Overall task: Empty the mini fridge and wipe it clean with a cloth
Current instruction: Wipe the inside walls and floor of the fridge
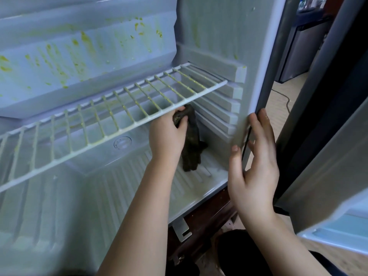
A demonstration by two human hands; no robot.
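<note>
Dark fabric (239, 253) of the person's clothing sits closest to me, at the bottom edge. From there two bare forearms reach up toward the open fridge (219, 36). Just above the fabric I see a metal bracket (182, 229) under the fridge's lower front corner.

Next comes the right hand (253, 166). Its fingers are straight and slightly spread against the front edge of the fridge's right wall, with the thumb on the inner face, and it grasps nothing. To its right the door (328, 176) stands swung open.

Further in, the left hand (167, 136) is inside the lower compartment, just under the front bar of the shelf (119, 108). Its fingers are curled round the top of the cloth (192, 148). The cloth is dark, nearly black, with greenish grime. It is bunched in the grip and hangs down in a long crumpled fold near the rails of the right wall. I cannot tell whether its lower end touches the ribbed white floor (119, 186).

The shelf is white wire, and its bars are streaked yellow-green. Beyond it the back wall carries yellow-green stains (85, 40), smears and specks, thickest toward the left. The floor looks cleaner than the wall.

Farthest off, past the door's hinge side, a thin cable (284, 98) trails across the room's flooring.
</note>
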